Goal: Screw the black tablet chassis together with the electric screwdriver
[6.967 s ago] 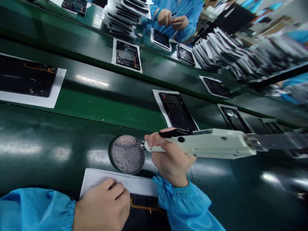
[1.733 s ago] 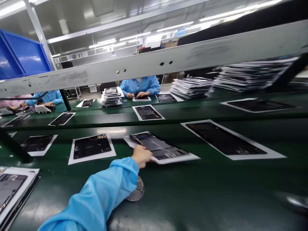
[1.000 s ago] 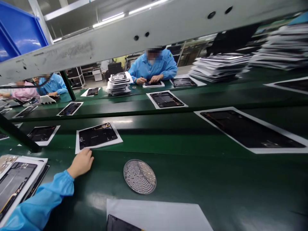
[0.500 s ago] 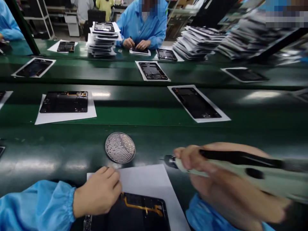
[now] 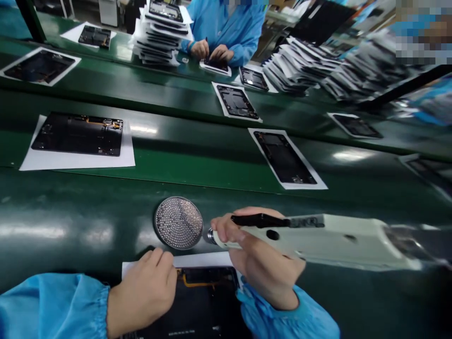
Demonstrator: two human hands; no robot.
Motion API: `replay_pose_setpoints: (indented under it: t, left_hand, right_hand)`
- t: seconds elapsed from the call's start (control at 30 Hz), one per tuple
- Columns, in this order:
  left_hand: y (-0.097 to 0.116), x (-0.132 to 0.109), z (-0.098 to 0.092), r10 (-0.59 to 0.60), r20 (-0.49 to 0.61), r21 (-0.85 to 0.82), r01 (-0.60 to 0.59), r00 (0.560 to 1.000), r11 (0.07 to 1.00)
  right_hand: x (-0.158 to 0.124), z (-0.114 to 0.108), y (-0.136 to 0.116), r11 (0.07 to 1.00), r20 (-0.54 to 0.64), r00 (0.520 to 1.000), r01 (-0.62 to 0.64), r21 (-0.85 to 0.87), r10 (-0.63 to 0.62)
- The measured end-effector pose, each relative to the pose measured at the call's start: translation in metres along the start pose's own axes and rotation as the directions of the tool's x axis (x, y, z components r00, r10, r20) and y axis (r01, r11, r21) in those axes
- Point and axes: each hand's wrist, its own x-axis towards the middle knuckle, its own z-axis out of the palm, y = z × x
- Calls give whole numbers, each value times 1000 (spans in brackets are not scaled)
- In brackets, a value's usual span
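Note:
My right hand (image 5: 263,261) is wrapped round a pale green electric screwdriver (image 5: 332,240) with a black lever. The screwdriver lies nearly level, its tip pointing left, close to the right edge of a round metal screw dish (image 5: 179,222) with a dotted surface. My left hand (image 5: 148,287) rests at the upper left corner of an opened black tablet housing (image 5: 201,306); its fingers are curled in, and what they hold, if anything, is hidden. An orange ribbon cable (image 5: 197,283) runs along the housing's top. White paper (image 5: 208,259) lies underneath.
Beyond the dish, more tablet housings lie on paper, one at left (image 5: 77,134) and one at right (image 5: 286,157). Across the green bench (image 5: 176,172) a person in blue (image 5: 226,33) handles another housing. Paper-layered stacks (image 5: 160,37) stand nearby.
My right hand has brought the screwdriver left, so its tip is now beside the dish. My left hand stays at the housing's corner. The view has tilted and shifted downward.

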Motion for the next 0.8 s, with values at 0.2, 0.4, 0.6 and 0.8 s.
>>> replay_pose_setpoints:
  t: [0.2, 0.4, 0.6, 0.8]
  left_hand:
    - [2, 18, 2, -1, -51, -5, 0, 999, 1000]
    - [1, 29, 5, 5, -50, -49, -7, 999, 999]
    - [9, 37, 7, -10, -64, -94, 4, 998, 996]
    - [10, 38, 5, -5, -78, -96, -3, 997, 995]
  right_hand:
    - [-3, -16, 0, 999, -2, 999, -32, -27, 32]
    - [2, -26, 2, 997, 10, 998, -65, -42, 65]
    - [2, -34, 3, 998, 5, 999, -37, -55, 37]
    - [2, -34, 4, 997, -14, 999, -34, -68, 33]
